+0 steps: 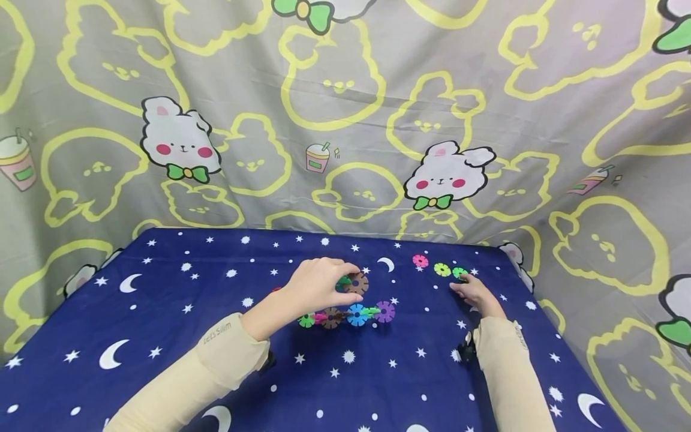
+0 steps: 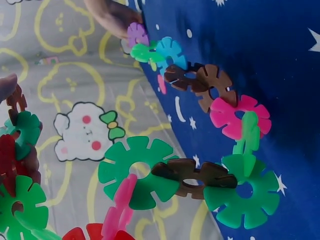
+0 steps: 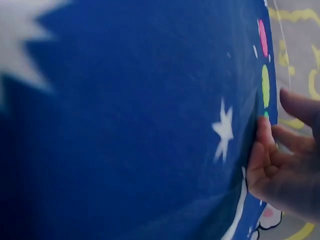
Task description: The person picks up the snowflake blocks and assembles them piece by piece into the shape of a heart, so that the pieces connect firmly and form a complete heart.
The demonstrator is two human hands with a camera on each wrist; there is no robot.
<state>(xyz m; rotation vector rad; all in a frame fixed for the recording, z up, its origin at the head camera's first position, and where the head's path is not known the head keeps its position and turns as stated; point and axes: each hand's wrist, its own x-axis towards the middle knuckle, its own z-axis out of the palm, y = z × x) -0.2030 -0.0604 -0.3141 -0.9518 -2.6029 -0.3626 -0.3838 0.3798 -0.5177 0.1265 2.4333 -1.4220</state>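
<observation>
Evidently a toy is being built from snowflake discs: a brown disc [image 1: 357,282] is pinched in the left hand [image 1: 315,287] above the joined chain [image 1: 348,315] mid-cloth, while the right hand [image 1: 475,293], fingers relaxed, touches a loose green disc [image 1: 459,273]. Picking that disc up seems called for next.

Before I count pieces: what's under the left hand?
The left hand grips a brown disc joined to a green piece; more pieces there are hidden by fingers.
</observation>
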